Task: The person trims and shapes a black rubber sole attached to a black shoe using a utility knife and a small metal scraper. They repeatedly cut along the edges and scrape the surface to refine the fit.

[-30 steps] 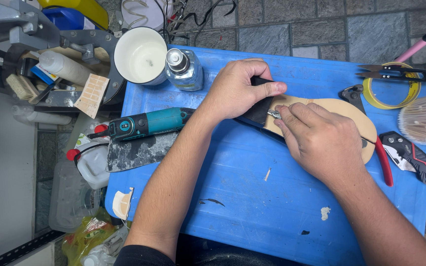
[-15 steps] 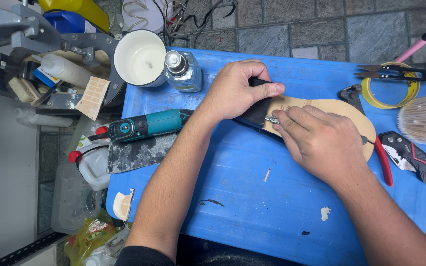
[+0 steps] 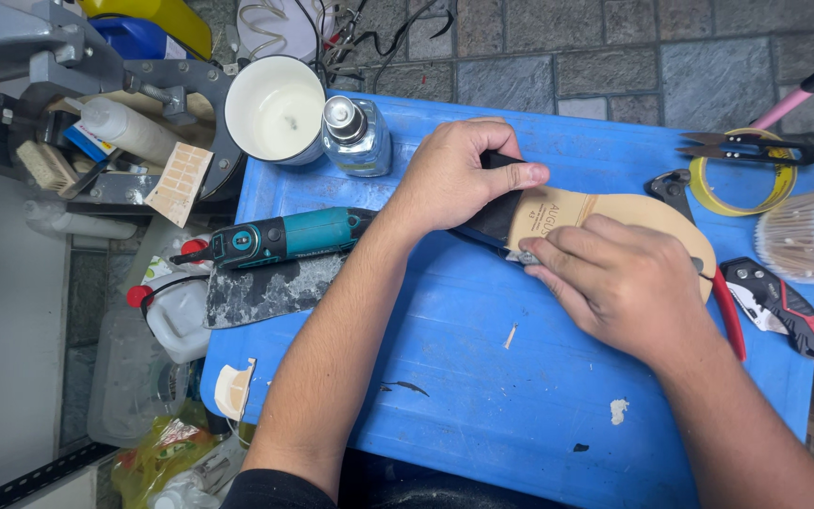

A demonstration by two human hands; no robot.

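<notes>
Two hands | left hand (image 3: 459,179) clamps flat tan insole (image 3: 614,212) | right hand (image 3: 619,283) pinches its edge

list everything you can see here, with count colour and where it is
shoe sole: 1, tan with black heel end, middle of the table under both hands
table: 1, blue, centre
rotary tool: 1, teal and black, table's left side
cup: 1, white, upper left corner
glass bottle: 1, clear, beside the cup
tape roll: 1, yellow, upper right
pliers: 1, red and black, right edge
left hand: on the heel end
right hand: on the sole's near edge
</notes>
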